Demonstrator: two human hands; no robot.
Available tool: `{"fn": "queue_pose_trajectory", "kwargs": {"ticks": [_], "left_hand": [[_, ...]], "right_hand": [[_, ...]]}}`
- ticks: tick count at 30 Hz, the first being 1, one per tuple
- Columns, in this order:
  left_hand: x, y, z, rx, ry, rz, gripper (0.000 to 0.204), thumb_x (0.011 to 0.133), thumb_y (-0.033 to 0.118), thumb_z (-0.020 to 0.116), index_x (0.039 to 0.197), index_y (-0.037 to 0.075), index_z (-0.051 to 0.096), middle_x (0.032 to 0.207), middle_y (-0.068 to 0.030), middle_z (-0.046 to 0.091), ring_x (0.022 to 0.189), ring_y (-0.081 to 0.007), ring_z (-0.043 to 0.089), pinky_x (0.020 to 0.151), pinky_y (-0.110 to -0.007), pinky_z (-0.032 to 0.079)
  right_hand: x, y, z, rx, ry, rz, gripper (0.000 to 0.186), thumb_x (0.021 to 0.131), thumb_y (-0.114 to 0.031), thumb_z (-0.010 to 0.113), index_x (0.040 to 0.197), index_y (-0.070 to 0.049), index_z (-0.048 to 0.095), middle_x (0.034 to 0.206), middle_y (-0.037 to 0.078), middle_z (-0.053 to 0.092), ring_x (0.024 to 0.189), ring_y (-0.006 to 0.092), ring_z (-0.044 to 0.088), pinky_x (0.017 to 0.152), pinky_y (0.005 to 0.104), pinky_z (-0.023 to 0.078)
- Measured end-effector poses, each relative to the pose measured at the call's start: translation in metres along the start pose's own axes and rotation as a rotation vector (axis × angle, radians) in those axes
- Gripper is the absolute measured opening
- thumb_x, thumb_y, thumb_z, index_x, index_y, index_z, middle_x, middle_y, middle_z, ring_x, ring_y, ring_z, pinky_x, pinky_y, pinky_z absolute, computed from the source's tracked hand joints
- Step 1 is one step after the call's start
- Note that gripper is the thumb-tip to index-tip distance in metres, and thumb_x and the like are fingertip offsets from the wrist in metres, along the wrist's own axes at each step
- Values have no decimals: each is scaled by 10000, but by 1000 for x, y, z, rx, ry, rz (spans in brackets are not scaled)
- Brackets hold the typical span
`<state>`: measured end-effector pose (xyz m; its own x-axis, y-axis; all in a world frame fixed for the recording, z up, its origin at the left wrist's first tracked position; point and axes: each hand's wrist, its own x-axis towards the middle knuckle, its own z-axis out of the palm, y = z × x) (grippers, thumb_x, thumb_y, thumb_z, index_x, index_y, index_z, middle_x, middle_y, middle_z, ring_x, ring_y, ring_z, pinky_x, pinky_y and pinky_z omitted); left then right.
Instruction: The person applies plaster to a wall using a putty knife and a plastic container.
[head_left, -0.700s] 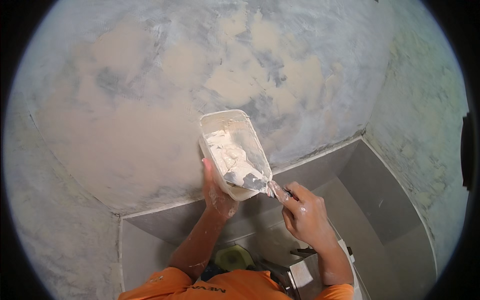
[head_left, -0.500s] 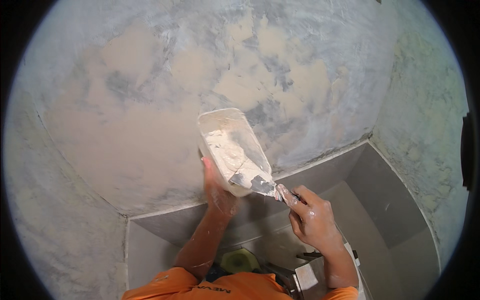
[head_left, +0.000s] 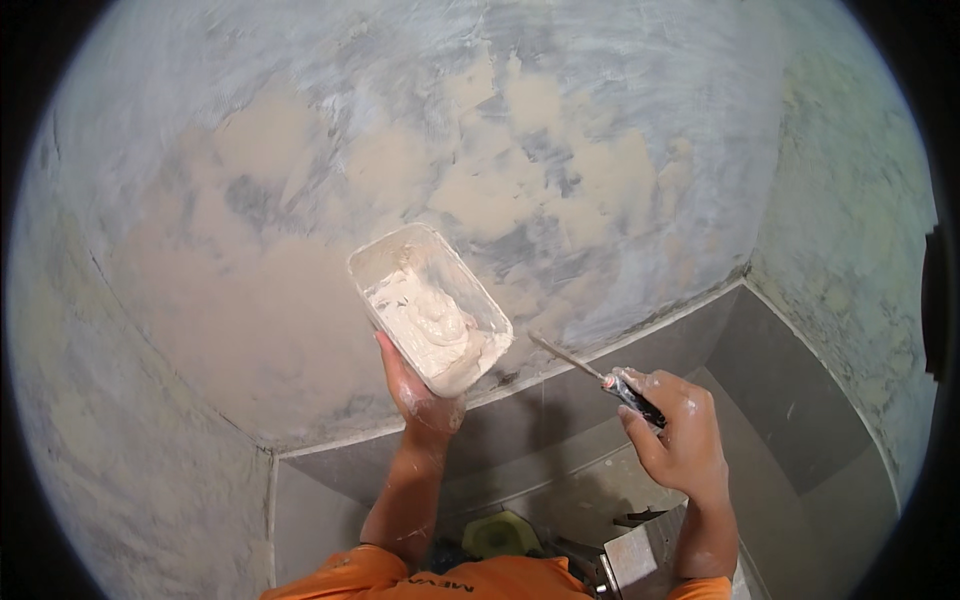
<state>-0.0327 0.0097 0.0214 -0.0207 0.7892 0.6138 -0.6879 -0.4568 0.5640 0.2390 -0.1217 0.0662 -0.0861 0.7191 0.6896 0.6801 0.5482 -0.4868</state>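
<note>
My left hand (head_left: 420,395) grips a clear rectangular plastic tub (head_left: 375,248) from below and along its left side, fingers closed on it. Pale cream filler paste (head_left: 425,320) lies inside, heaped toward the near end, with some smeared on the near right rim. In my right hand (head_left: 685,420) is a putty knife (head_left: 570,357), held by its dark handle. Its blade appears edge-on, pointing up and left, apart from the tub. White smears of paste mark both hands.
Ahead stands a grey wall (head_left: 600,90) with beige filler patches, meeting side walls at corners. Grey tiles (head_left: 790,390) run along its lower part below a pale ledge. Lower down are a yellow-green object (head_left: 500,535) and a light flat panel (head_left: 632,555) beside my right forearm.
The putty knife has come out of the tub and moved right, its blade turned edge-on. The tub has shifted left and tilted a little.
</note>
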Motion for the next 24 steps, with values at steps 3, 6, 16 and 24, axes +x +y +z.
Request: {"fn": "queue_pose_trajectory", "kwargs": {"ticks": [3, 6, 16, 24], "left_hand": [[-8, -11, 3, 80, -3, 40, 708, 1079, 606, 263, 1552, 85, 334, 1455, -113, 506, 1294, -300, 541, 1102, -466, 442], [-7, -24, 12, -30, 281, -11, 723, 1070, 623, 276, 1563, 96, 326, 1478, -107, 489, 1326, -294, 516, 1135, -458, 411], [-21, -35, 34, -283, 397, -148, 706, 1054, 617, 352, 1567, 133, 330, 1514, -83, 453, 1360, -315, 481, 1136, -508, 394], [-12, -32, 54, -130, 217, -32, 699, 1069, 604, 331, 1572, 119, 327, 1532, -91, 445, 1395, -303, 462, 1166, -477, 372]], "right_hand": [[5, 0, 16, 310, 2, 244, 152, 929, -117, 676, 986, 18, 714, 631, 84, 573, 538, 141, 515, 554, 337, 425], [3, 19, 31, 641, -139, 559, 244, 992, -193, 652, 845, 2, 663, 602, 8, 538, 562, 48, 442, 524, 274, 366], [4, 2, 43, 1041, -152, 613, 290, 1053, -260, 587, 924, -7, 645, 642, -6, 535, 528, 55, 464, 465, 235, 326], [3, 35, 65, 1290, -476, 619, 330, 1047, -306, 593, 1008, 18, 644, 621, 23, 546, 430, 69, 407, 408, 226, 296]]}}
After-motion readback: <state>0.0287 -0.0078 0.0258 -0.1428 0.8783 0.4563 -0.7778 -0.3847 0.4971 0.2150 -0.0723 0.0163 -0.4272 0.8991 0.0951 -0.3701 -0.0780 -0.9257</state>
